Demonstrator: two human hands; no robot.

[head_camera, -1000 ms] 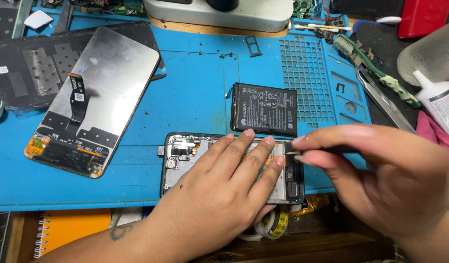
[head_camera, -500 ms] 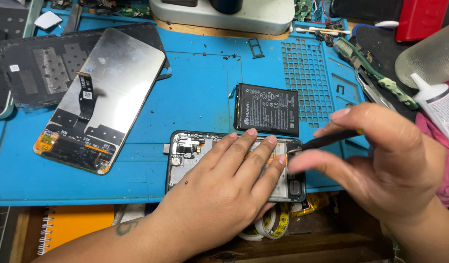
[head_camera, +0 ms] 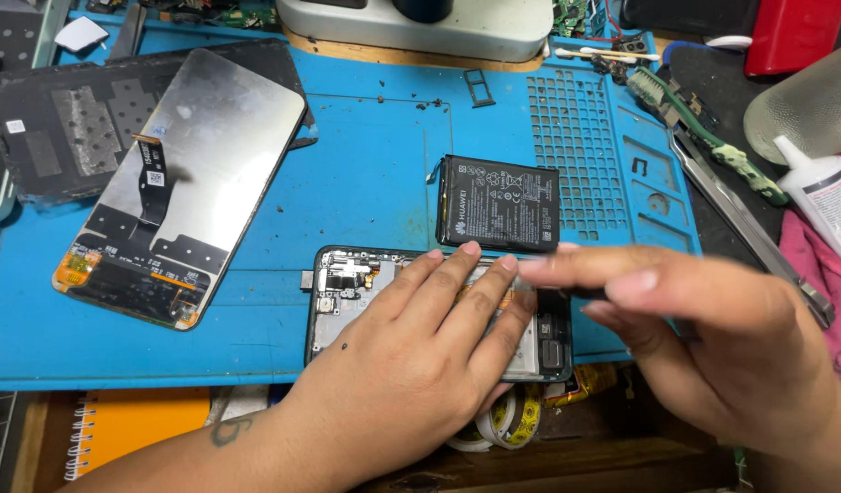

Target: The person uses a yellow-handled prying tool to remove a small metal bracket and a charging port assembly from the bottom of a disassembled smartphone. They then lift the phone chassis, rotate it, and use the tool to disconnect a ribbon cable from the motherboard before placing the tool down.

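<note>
Your left hand (head_camera: 420, 356) is lying flat with the fingers (head_camera: 439, 283) spread out and pressed down on the opened phone body (head_camera: 347, 292); nothing is pinched in it, it's just pinning the thing to the mat. Your right hand (head_camera: 713, 338) sits just beside it, fingers curled with the index finger (head_camera: 567, 269) stretched out over the phone's right end; it's blurry, there's something dark under that finger, and I honestly can't tell whether you're gripping a tool or not.

The phone body sits near the front edge of the blue work mat (head_camera: 366, 183), back off, with the board and a small metal shield showing at its left end; most of the middle is hidden under your left palm. Just behind your fingertips lies the black battery (head_camera: 498, 203), flat on the mat, close to the phone.

Well off to the left is the detached screen panel (head_camera: 178, 183), face down and tilted, with its flex cable showing; it partly overlaps a dark back cover (head_camera: 37, 137). To the right you've got tweezers (head_camera: 749, 228), a green brush (head_camera: 704, 132) and a white glue bottle (head_camera: 827, 196); rolls of tape (head_camera: 507, 424) peek out below the mat's front edge, and an orange notebook (head_camera: 133, 424) sits at the bottom left.
</note>
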